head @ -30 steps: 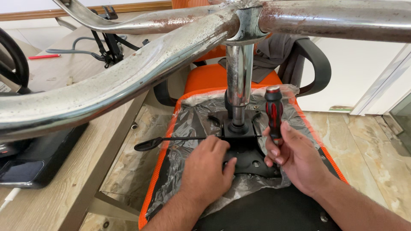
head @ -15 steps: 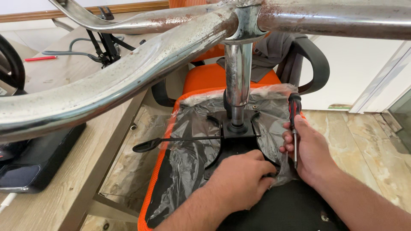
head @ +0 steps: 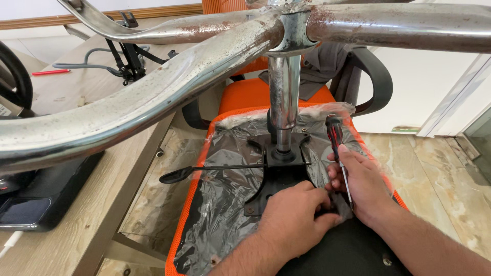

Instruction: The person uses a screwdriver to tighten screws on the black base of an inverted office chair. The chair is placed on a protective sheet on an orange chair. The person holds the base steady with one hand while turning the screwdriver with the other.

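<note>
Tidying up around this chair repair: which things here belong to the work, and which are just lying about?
In use:
red-and-black-handled screwdriver in right hand
black metal seat plate under left hand
rusty chrome chair base

Lying about:
red pen
black phone
grey cable

Wooden desk [head: 66, 235] under black device [head: 36, 202]

Orange seat [head: 266, 94], black mounting plate [head: 276, 171], rust-speckled chrome base [head: 169, 84], red-and-black striped screwdriver [head: 335, 135].

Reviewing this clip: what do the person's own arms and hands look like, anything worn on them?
Both are bare. The left hand and right hand carry no gloves, and no rings or watch show. The forearms are uncovered to the picture's edge, with no sleeve in view and some dark hair on them.
</note>
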